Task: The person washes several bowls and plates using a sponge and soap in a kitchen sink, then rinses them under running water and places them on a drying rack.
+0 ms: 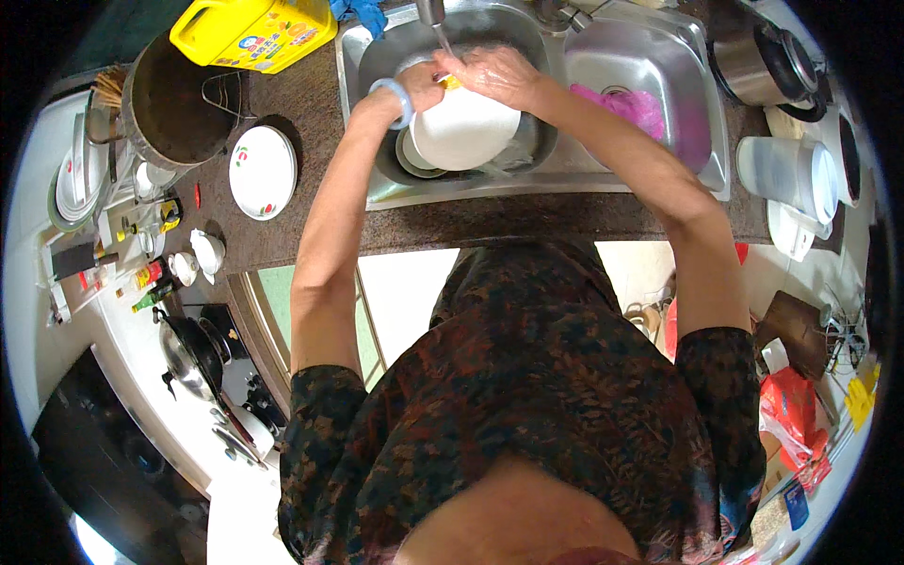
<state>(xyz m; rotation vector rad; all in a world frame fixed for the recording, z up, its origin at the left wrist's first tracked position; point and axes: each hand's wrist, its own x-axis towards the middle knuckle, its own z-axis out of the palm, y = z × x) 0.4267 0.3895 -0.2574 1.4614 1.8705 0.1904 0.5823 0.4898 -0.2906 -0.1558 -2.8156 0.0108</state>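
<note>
Over the left basin of the steel double sink, my left hand grips the far left edge of a white plate; a pale bangle circles that wrist. My right hand lies wet on the plate's far edge under the faucet, from which water runs. A bit of yellow shows on the plate between my hands. Below the plate, partly hidden, more dishes rest in the basin. Left of the sink, a stack of white plates with a red and green pattern stands on the counter.
A pink mesh or bag lies in the right basin. Behind the plate stack are a large metal pot and a yellow detergent jug. To the right stand a steel pot and a clear plastic container. Small bowls sit at left.
</note>
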